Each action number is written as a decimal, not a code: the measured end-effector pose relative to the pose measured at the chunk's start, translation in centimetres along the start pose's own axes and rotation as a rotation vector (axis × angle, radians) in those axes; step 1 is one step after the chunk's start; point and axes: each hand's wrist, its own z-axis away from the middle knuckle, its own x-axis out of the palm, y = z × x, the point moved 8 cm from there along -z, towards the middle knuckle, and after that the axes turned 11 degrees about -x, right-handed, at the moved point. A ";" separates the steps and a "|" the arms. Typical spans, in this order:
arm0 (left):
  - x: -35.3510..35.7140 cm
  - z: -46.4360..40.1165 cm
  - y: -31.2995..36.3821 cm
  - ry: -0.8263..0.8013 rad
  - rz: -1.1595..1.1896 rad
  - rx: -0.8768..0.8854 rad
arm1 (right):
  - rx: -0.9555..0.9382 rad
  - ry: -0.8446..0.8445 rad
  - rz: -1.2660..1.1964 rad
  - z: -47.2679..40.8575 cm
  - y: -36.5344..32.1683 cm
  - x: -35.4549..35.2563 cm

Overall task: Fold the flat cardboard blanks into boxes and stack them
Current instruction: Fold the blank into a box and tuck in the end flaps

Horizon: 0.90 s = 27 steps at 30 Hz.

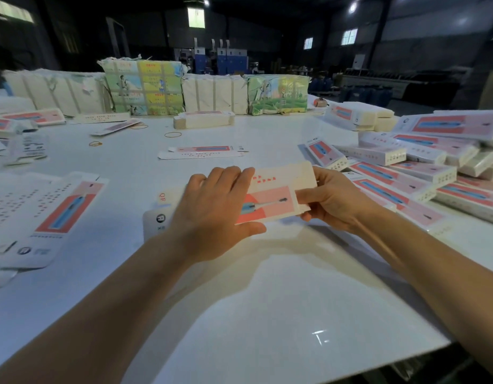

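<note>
White table (267, 314), one, filling most of view. Four wrapped bundles (144, 87) lined up along far edge: two plain cream, two with colour print. Heap of folded boxes (422, 173) on the right, roughly a dozen or more, exact count unclear; pink-red panel with blue item on each. Loose blanks (45, 214) piled flat at left, overlapping, count unclear. One short pile of blanks (203, 119) mid-far, in front of bundles. One single blank (202, 153) lying flat mid-table, well apart from hands. Three rubber bands (173, 134) scattered on far-left part of table, apart from each other.

Blank in work (270, 199): one, held just above table at centre, between both hands. White card, pink-red printed panel with blue-handled item, red characters on upper panel, cream inner side showing at top right, partly folded, tilted up toward right. Left end hidden under hand.

Left hand (214, 214): fingers straight, laid flat over blank's left half, thumb along near edge. Right hand (334, 200): thumb on top, fingers curled behind, pinching blank's right end.
</note>
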 end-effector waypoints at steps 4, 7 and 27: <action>-0.2 -0.4 0.0 0.008 0.039 -0.035 | 0.030 0.027 0.076 0.0 0.4 -0.5; -0.7 -0.3 -0.7 0.047 0.114 -0.077 | 0.075 -0.019 0.061 0.2 1.0 0.0; 0.6 -1.1 -2.1 -0.033 0.055 -0.214 | -0.379 0.176 0.496 1.6 -1.8 1.6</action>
